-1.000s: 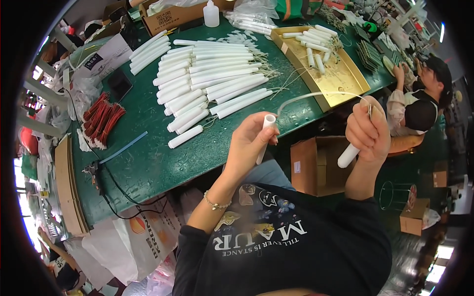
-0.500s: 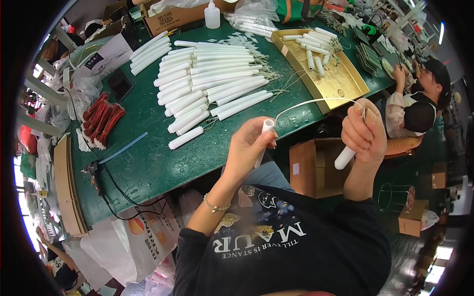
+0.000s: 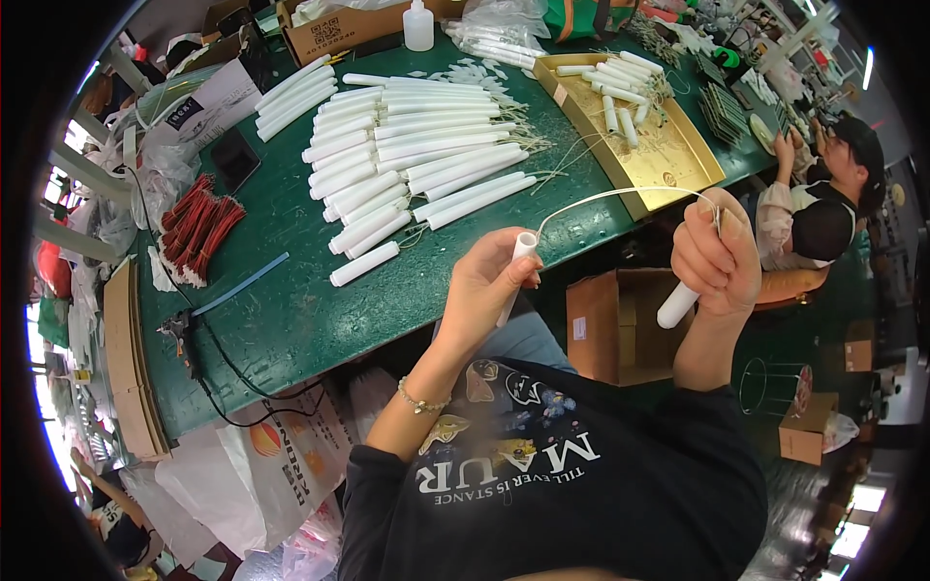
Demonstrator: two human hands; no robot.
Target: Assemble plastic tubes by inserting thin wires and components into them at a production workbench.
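Upright in my left hand (image 3: 484,281) is a slim white tube (image 3: 524,246), its open end up, fingers wrapped round it. My right hand (image 3: 717,254) closes round a second white tube (image 3: 677,306), whose rounded end sticks out below the fingers. A thin pale wire (image 3: 620,192) arcs from the top of the left tube to the right fingertips, where its end is pinched. Many similar white tubes (image 3: 441,153) with wire tails lie in rows on the green table (image 3: 320,324), beyond my left hand.
A gold tray (image 3: 668,174) with more tubes stands at the table's right edge. A glue gun (image 3: 180,339) with a black cord and red-black wire bundles (image 3: 201,232) lie left. An open cardboard box (image 3: 630,324) sits below the edge. A co-worker (image 3: 823,194) sits at right.
Both hands hold nearly the same pose. My right hand and its tube have shifted very slightly; the wire still spans between the hands.
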